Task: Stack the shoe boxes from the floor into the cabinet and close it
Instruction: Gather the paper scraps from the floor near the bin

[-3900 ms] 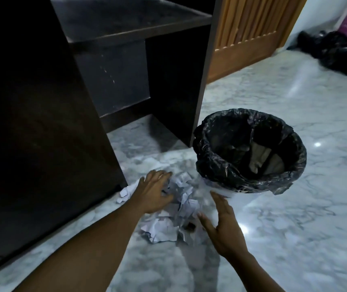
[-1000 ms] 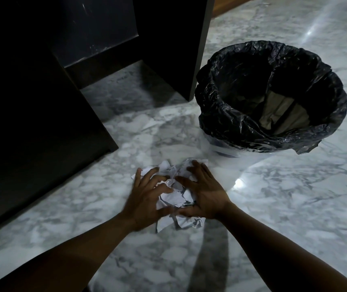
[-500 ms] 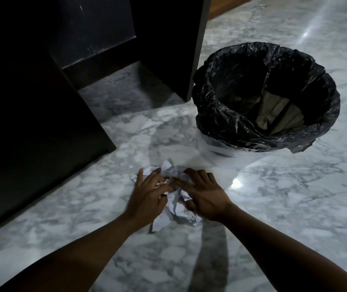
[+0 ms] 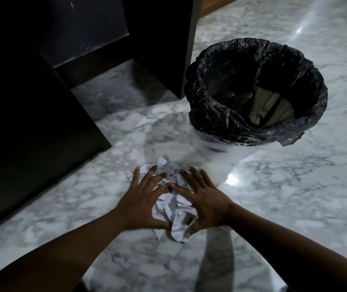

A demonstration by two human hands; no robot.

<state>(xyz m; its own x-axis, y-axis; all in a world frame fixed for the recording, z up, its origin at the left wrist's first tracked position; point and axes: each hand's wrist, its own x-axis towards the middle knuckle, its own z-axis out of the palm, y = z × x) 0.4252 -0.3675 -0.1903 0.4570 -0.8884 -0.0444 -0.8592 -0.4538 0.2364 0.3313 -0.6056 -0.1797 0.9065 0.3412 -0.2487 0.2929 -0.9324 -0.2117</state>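
No shoe box is in view. A pile of crumpled white paper scraps [image 4: 174,205] lies on the marble floor in front of me. My left hand [image 4: 141,205] lies palm down on the pile's left side with fingers spread. My right hand [image 4: 206,203] lies the same way on its right side, and the two hands' fingertips nearly meet over the scraps. Neither hand is closed around the paper. A dark cabinet [image 4: 31,123] stands at the left, its lower opening bare inside.
A white bin lined with a black plastic bag [image 4: 210,114] stands just beyond the paper at the right, with some brown paper inside. The cabinet's dark side panel [image 4: 164,49] stands close to the bin. Shiny marble floor [image 4: 284,197] spreads to the right.
Both hands have drawn the scattered scraps into a tighter pile nearer to me. Since half a second ago the fingers have spread flatter over the paper.
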